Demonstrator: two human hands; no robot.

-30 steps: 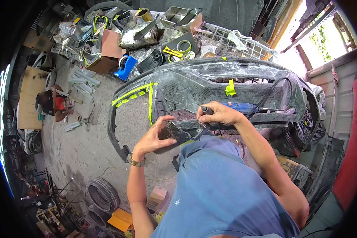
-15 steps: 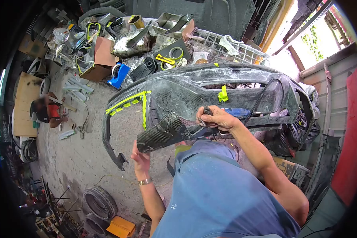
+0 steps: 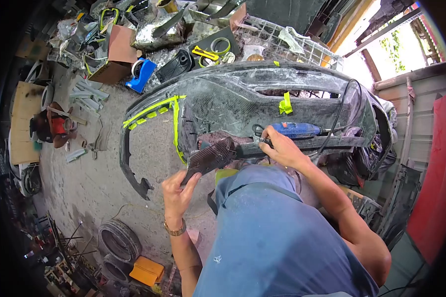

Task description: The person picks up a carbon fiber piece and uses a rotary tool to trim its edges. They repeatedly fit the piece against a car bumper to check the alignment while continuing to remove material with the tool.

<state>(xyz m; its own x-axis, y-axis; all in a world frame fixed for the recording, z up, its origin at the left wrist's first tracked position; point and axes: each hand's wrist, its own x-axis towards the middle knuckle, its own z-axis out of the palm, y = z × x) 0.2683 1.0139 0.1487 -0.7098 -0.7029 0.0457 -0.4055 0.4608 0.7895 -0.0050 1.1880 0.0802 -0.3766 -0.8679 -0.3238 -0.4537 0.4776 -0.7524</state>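
My left hand (image 3: 179,193) grips the lower left end of a dark carbon-fibre panel (image 3: 210,159), thumb on top. The panel's woven surface faces up, tilted in front of my waist. My right hand (image 3: 283,148) is closed, thumb and fingers together, over the lower bar of a large dusty black car bumper (image 3: 218,111). What it holds is mostly hidden; a small dark piece shows at the fingertips. Just beyond those fingers, a blue corded power tool (image 3: 297,130) lies on the bumper. Yellow-green tape (image 3: 176,126) edges the bumper's left opening, and another tape piece (image 3: 285,104) sticks up from it.
Behind the bumper are a blue tape dispenser (image 3: 141,76), a tape roll (image 3: 220,46), a cardboard box (image 3: 119,52) and a white wire rack (image 3: 282,42). Another person (image 3: 54,123) crouches at far left. Tyres (image 3: 119,241) and an orange box (image 3: 147,270) sit lower left.
My right hand has moved right and down toward the bumper; the black cylindrical tool in it is no longer clearly visible. My left hand has closed round the panel's end, and the panel has turned.
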